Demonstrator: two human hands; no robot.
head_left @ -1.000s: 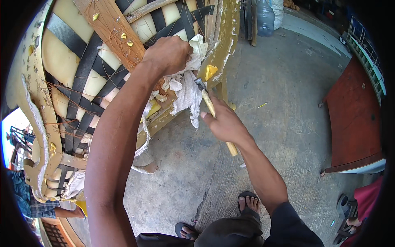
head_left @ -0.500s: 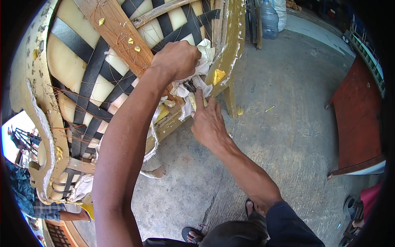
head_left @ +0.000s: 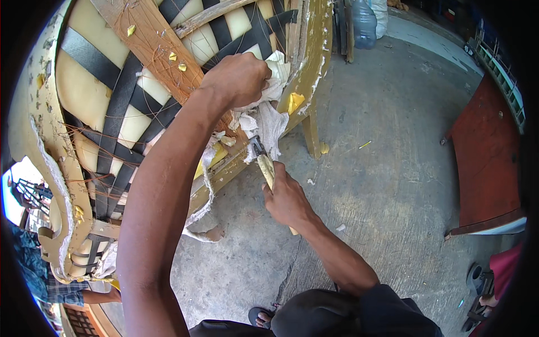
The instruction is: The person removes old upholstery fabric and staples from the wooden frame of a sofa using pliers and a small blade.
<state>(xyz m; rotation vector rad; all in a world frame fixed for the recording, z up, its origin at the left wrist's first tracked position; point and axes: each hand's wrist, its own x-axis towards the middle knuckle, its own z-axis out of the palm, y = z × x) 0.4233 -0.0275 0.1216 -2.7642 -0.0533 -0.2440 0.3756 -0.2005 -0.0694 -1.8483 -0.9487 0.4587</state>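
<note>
A tipped-over chair frame [head_left: 314,67], painted gold, shows black webbing straps [head_left: 115,121] woven over cream padding. At its corner my left hand [head_left: 238,78] is closed in a fist on torn white fabric [head_left: 270,126], which hangs over the frame's edge. My right hand [head_left: 287,196] grips the pale handle of a tool with a dark metal head [head_left: 264,154]; its exact kind is unclear. The head lies against the lower part of the fabric. Yellow foam scraps [head_left: 295,103] cling nearby, and a wooden board [head_left: 154,45] crosses the webbing.
A frayed white strip [head_left: 209,191] dangles from the frame to the concrete floor [head_left: 382,168]. A reddish-brown panel [head_left: 487,163] stands at the right. A blue water bottle [head_left: 364,25] is at the back. Other people's limbs show at the lower left and lower right.
My right hand and the tool have drawn down and toward me, away from my left hand. More of the white fabric now shows, hanging over the edge. The view has shifted slightly.
</note>
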